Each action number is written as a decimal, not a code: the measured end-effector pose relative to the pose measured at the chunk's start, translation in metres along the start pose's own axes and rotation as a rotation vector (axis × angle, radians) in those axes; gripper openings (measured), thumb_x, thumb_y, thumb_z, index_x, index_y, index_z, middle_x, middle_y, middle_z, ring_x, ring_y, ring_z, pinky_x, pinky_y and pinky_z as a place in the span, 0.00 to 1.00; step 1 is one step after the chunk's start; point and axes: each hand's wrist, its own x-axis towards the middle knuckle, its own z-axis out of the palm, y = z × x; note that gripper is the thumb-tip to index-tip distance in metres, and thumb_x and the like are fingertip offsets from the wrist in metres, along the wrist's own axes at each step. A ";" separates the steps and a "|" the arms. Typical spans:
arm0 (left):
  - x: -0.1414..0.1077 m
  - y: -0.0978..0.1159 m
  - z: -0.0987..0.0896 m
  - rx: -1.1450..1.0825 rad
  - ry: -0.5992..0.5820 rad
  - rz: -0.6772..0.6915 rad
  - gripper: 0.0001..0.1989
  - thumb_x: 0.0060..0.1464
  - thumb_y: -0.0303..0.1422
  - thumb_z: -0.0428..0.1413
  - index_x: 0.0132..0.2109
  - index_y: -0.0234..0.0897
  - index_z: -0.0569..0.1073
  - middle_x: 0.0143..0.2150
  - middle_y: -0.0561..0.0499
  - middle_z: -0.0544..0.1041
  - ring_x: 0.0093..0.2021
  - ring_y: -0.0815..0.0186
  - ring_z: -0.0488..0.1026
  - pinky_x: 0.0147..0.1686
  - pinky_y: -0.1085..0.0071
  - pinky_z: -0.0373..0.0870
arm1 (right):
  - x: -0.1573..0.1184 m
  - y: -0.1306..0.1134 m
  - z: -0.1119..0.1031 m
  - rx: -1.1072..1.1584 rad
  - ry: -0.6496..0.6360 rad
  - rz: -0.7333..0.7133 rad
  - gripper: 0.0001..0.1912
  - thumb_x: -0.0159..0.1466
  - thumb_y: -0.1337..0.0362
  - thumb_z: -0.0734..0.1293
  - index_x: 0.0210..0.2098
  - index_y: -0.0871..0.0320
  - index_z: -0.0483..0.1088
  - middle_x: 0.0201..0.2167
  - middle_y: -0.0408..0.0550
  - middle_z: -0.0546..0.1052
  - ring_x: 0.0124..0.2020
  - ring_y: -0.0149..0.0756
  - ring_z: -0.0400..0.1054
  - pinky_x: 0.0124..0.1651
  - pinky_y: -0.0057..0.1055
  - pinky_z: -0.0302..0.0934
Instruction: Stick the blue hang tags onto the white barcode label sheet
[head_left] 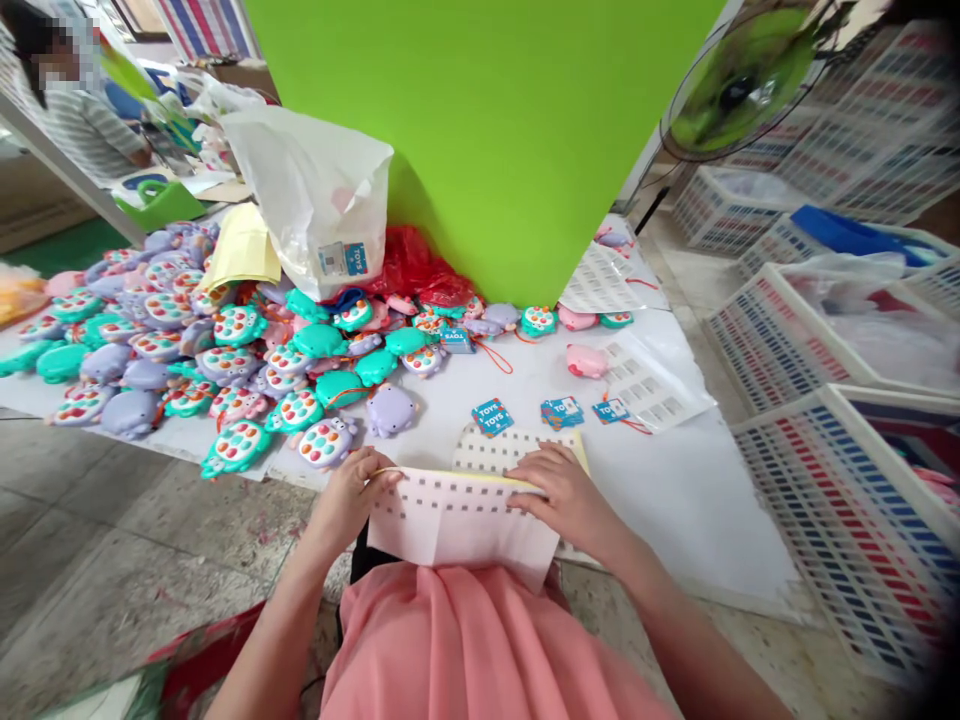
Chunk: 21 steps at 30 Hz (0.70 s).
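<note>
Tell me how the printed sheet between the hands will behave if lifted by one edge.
Likely floppy: the printed sheet looks like thin paper, its edge bending near the left hand. Probably very light for its size. Under the right hand, it may slide over the paper beneath.

Electric fan [739, 90], stacked white plastic crates [847, 500]

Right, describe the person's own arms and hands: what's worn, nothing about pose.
The left hand and right hand are bare, with no gloves, and no ring, watch or bracelet shows. The left forearm and right forearm show no sleeve. Between them is a loose salmon-pink garment, with dark cloth at its upper edge.
</note>
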 end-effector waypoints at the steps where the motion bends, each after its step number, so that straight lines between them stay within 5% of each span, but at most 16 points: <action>1: -0.001 0.000 -0.001 0.010 -0.011 0.014 0.17 0.57 0.44 0.49 0.30 0.37 0.72 0.34 0.49 0.73 0.37 0.63 0.70 0.39 0.69 0.66 | 0.000 0.001 -0.001 0.028 -0.022 0.005 0.07 0.59 0.60 0.68 0.36 0.55 0.73 0.34 0.47 0.76 0.40 0.38 0.67 0.51 0.41 0.53; 4: -0.002 0.005 -0.002 0.093 -0.001 0.068 0.15 0.56 0.43 0.51 0.33 0.37 0.74 0.40 0.46 0.75 0.42 0.59 0.70 0.43 0.65 0.66 | 0.000 -0.001 -0.002 0.069 -0.075 0.046 0.09 0.62 0.59 0.64 0.30 0.56 0.72 0.32 0.47 0.74 0.38 0.37 0.66 0.43 0.35 0.56; 8: -0.002 0.035 0.009 0.330 0.106 0.214 0.20 0.52 0.38 0.56 0.52 0.40 0.70 0.53 0.44 0.71 0.54 0.52 0.64 0.56 0.50 0.54 | 0.009 -0.011 -0.004 0.073 -0.176 0.067 0.12 0.64 0.58 0.61 0.30 0.57 0.70 0.30 0.47 0.72 0.36 0.36 0.65 0.41 0.34 0.57; 10: 0.000 0.054 0.023 0.365 -0.002 0.376 0.22 0.53 0.34 0.56 0.56 0.40 0.66 0.52 0.44 0.72 0.55 0.54 0.64 0.59 0.50 0.49 | 0.015 -0.016 -0.006 0.100 -0.218 0.048 0.12 0.65 0.58 0.60 0.31 0.57 0.69 0.30 0.47 0.72 0.36 0.36 0.65 0.42 0.34 0.57; 12: 0.002 0.068 0.037 0.375 -0.150 0.461 0.20 0.54 0.31 0.55 0.55 0.40 0.66 0.47 0.45 0.75 0.50 0.58 0.69 0.56 0.56 0.57 | 0.019 -0.019 -0.008 0.136 -0.249 0.041 0.11 0.65 0.59 0.60 0.31 0.56 0.70 0.30 0.46 0.73 0.36 0.36 0.66 0.43 0.34 0.57; 16: 0.010 0.073 0.054 0.379 -0.229 0.282 0.09 0.56 0.30 0.52 0.44 0.39 0.73 0.36 0.48 0.77 0.36 0.63 0.73 0.38 0.70 0.67 | 0.018 -0.016 -0.013 0.234 -0.212 0.101 0.10 0.61 0.63 0.65 0.42 0.54 0.70 0.41 0.47 0.73 0.44 0.37 0.66 0.47 0.33 0.58; 21: 0.016 0.064 0.052 0.343 -0.242 0.162 0.07 0.57 0.31 0.52 0.40 0.37 0.74 0.34 0.48 0.78 0.35 0.63 0.74 0.34 0.72 0.65 | 0.006 -0.005 -0.011 0.324 -0.134 0.254 0.13 0.57 0.65 0.67 0.43 0.54 0.71 0.41 0.45 0.75 0.43 0.37 0.68 0.46 0.31 0.59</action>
